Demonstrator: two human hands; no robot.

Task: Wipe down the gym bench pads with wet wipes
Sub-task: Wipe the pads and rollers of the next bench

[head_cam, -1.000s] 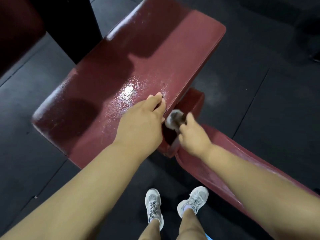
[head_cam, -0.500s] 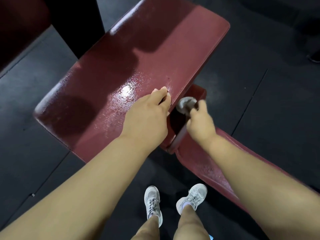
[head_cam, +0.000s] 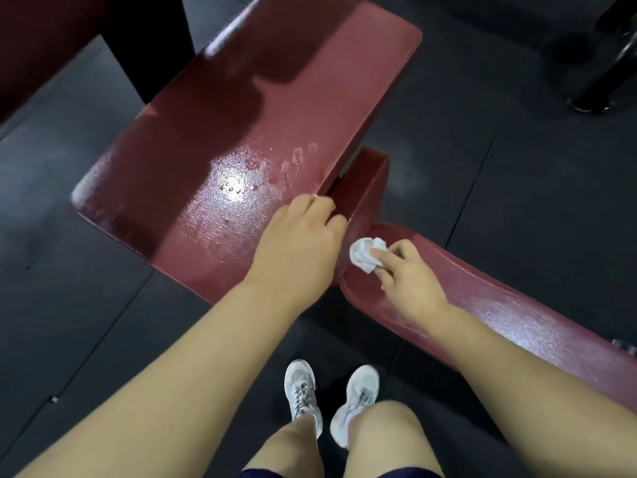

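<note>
Your right hand (head_cam: 410, 281) has drawn the balled wipe (head_cam: 365, 255) out of the gap by the small block (head_cam: 365, 188) and now pinches it against the rounded end of the long pad (head_cam: 517, 312). Your left hand (head_cam: 300, 243) stays on the wide pad (head_cam: 275, 98), fingers hooked over its edge (that surface already shines wet). The long pad looks to be next.

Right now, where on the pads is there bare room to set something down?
Free: the wide maroon vinyl pad beyond the left hand; the narrow maroon pad right of the right hand. Crowded: where both hands and the crumpled white wipe meet.
</note>
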